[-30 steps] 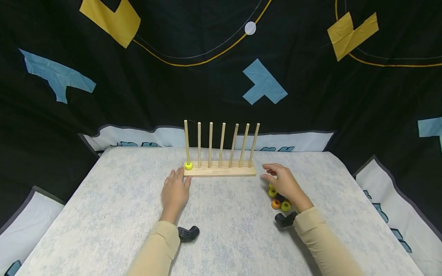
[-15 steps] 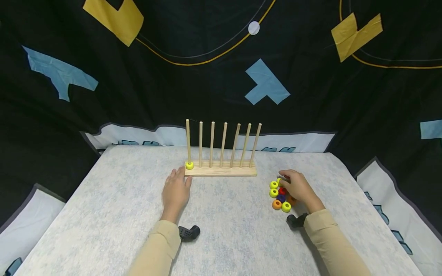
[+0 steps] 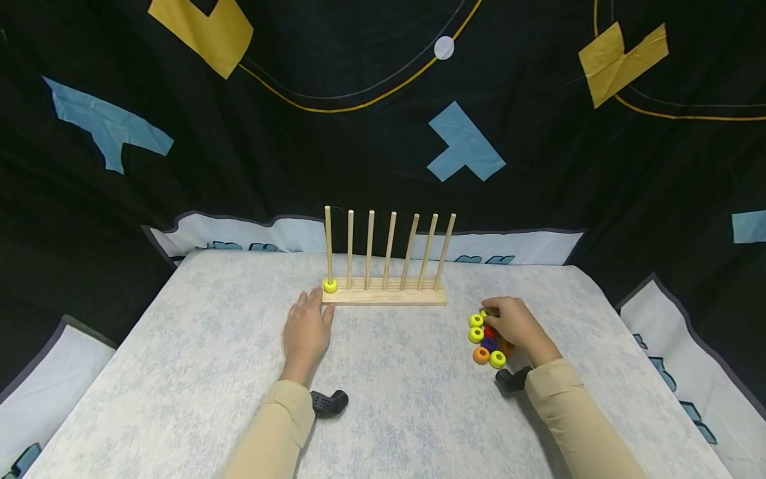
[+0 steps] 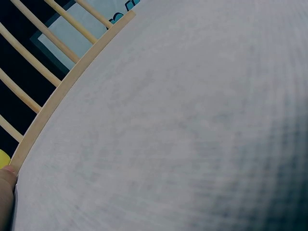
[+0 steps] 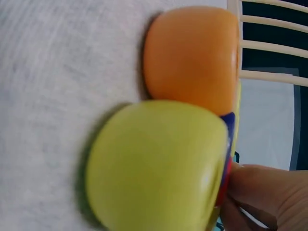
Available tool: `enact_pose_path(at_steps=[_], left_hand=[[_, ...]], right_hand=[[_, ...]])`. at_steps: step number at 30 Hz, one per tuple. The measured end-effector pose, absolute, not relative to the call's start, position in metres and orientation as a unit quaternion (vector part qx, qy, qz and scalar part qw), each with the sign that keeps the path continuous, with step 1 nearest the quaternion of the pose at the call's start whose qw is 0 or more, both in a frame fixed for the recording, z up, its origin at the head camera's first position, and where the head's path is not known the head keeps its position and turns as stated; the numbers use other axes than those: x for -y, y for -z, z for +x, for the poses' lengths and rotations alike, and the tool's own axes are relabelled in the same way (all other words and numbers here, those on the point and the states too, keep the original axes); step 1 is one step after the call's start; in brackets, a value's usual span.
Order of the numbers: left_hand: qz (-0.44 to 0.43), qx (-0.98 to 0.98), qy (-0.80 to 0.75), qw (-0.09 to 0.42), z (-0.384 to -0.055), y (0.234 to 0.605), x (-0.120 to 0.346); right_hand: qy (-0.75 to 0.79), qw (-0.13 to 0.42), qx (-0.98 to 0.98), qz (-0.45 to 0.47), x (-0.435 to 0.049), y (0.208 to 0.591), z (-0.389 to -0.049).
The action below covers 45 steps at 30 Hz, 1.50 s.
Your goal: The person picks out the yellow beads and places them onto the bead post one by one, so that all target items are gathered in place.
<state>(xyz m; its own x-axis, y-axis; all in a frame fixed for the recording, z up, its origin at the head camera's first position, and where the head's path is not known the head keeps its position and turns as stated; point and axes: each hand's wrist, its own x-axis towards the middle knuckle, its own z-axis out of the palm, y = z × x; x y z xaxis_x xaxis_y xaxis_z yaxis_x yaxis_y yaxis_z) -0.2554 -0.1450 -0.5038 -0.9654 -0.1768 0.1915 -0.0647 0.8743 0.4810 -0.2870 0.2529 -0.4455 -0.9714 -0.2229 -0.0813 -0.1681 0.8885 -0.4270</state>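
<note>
A wooden rack (image 3: 383,298) with several upright pegs stands at the back of the table, one yellow bead (image 3: 330,286) low on its leftmost peg. My left hand (image 3: 306,337) rests at the rack's left front corner, fingers extended; in the left wrist view the thumb (image 4: 7,179) meets the base. At the far end of a bead cluster, my right hand (image 3: 513,324) pinches a yellow bead (image 3: 483,313), mostly covered by the fingers. Around it lie more yellow beads (image 3: 476,334), an orange bead (image 5: 192,57), a dark blue bead (image 3: 488,344) and a red bead (image 3: 490,331).
The pale patterned tablecloth (image 3: 395,399) stretches around both forearms. Behind the rack hangs a black cloth (image 3: 287,166) with blue and yellow shapes. Black wrist cameras (image 3: 330,403) stick out from both sleeves.
My right hand has moved right and slightly down from near the rack's right end to the beads, its fingers closing at a yellow one. The left hand stays at the rack's corner.
</note>
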Motion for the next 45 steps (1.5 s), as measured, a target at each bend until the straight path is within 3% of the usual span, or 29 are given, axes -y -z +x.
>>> enact_pose_path(at_steps=[11,20,45], left_hand=[[0.06,0.959,0.251,0.117,-0.256,0.505,0.145],[0.061,0.96,0.247,0.118,-0.255,0.503,0.146],[0.067,0.958,0.252,0.122,-0.254,0.501,0.144]], right_hand=[[0.189,0.056,-0.972,-0.125,-0.25,0.445,-0.288],[0.223,-0.015,-0.967,-0.119,-0.244,0.446,-0.282],[0.294,-0.063,-0.918,-0.257,-0.148,0.407,-0.261]])
